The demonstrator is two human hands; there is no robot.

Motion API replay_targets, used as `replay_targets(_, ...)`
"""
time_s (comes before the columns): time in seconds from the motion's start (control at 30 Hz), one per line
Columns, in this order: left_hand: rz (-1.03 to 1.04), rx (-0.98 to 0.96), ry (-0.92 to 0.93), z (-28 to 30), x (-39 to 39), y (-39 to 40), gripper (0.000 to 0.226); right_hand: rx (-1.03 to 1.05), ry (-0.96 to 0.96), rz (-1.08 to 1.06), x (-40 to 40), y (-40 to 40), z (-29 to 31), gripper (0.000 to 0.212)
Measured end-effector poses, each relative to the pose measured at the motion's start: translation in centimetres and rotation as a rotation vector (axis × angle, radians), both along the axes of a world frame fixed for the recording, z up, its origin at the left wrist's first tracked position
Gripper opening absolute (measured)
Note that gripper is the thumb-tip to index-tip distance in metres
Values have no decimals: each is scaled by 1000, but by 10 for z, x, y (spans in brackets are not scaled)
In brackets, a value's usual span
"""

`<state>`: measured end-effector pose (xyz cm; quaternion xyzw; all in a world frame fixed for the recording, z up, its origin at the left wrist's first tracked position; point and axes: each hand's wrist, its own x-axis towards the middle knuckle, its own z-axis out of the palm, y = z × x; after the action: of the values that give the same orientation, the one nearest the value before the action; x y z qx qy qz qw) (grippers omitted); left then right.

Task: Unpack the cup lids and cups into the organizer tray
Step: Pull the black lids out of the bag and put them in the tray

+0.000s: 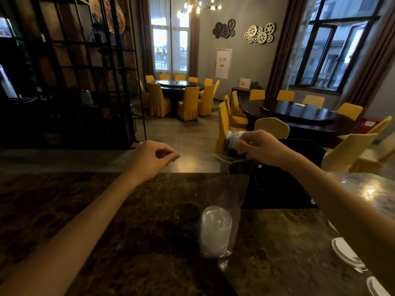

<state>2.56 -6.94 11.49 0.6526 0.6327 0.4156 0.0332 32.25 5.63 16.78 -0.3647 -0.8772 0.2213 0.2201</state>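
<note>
Your right hand [259, 146] pinches clear cups [234, 136] over the black organizer tray [277, 189] at two o'clock — your left hand [154, 155] hangs loosely curled, empty; bagged lids [215, 229] sit on the counter [106, 210].

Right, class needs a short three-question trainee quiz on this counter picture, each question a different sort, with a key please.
1. True or false: the left hand is holding a stack of lids.
2. Which stack stands nearer the left forearm on the counter? A) the clear lids B) the black lids
3. Fill in: the right hand holds a clear item above the black ____.

Key
1. False; it holds no stack, fingers loosely curled.
2. B
3. organizer tray
</note>
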Motion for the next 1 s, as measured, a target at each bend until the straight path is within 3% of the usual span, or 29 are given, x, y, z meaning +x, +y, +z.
replay_targets(0.07, 0, 8, -58, -2, 1, 6, 11, 197, 147, -15, -8, -17, 2, 16)
replay_targets(0.13, 8, 14, -65, -6, 2, 11, 13, 310, 159, 141, -19, -34, -1, 16)
replay_targets(0.2, 25, 34, -46, -9, 2, 15, 13, 288, -38, 293, -31, -47, -7, 23)
replay_targets(0.3, 34, 54, -58, -9, 2, 18, 8, 214, -399, 298, -44, -47, -12, 33)
replay_targets(0.4, 12, 54, -77, -10, 0, 18, 6, 98, -623, 193, -44, -34, -12, 33)
replay_targets(0.53, -25, 10, -166, -20, 0, 13, 18, 34, -775, 317, -51, -28, -9, 33)
replay_targets(0.6, -82, -60, -209, -27, -1, 8, 34, 38, -784, 375, -66, -28, -10, 32)
replay_targets(0.8, -232, -445, -385, -75, 1, -8, 134, -191, -810, 421, -118, -21, -36, 35)
replay_targets(0.9, -171, -634, -369, -112, 3, -12, 152, -303, -888, 403, -136, -17, -56, 43)
replay_targets(1.0, -128, -816, -260, -151, 7, -18, 148, -280, -976, 436, -146, -11, -78, 38)
